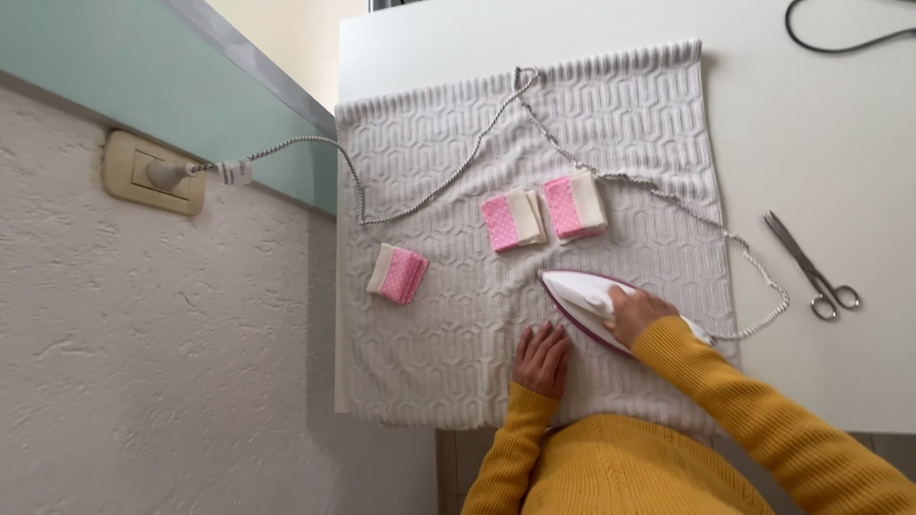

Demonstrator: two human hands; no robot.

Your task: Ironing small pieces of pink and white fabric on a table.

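My right hand grips the handle of a white and magenta iron, which rests on a pale textured towel spread over a white table. My left hand lies flat on the towel just beside the iron's left edge, fingers together, holding nothing. Three small folded stacks of pink dotted and cream fabric lie on the towel: one at the left, two side by side above the iron's tip. Both sleeves are mustard yellow knit.
The iron's braided cord runs across the towel to a plug in a beige wall socket. Metal scissors lie on the table to the right. A dark cable curls at the top right. A rough white wall is at the left.
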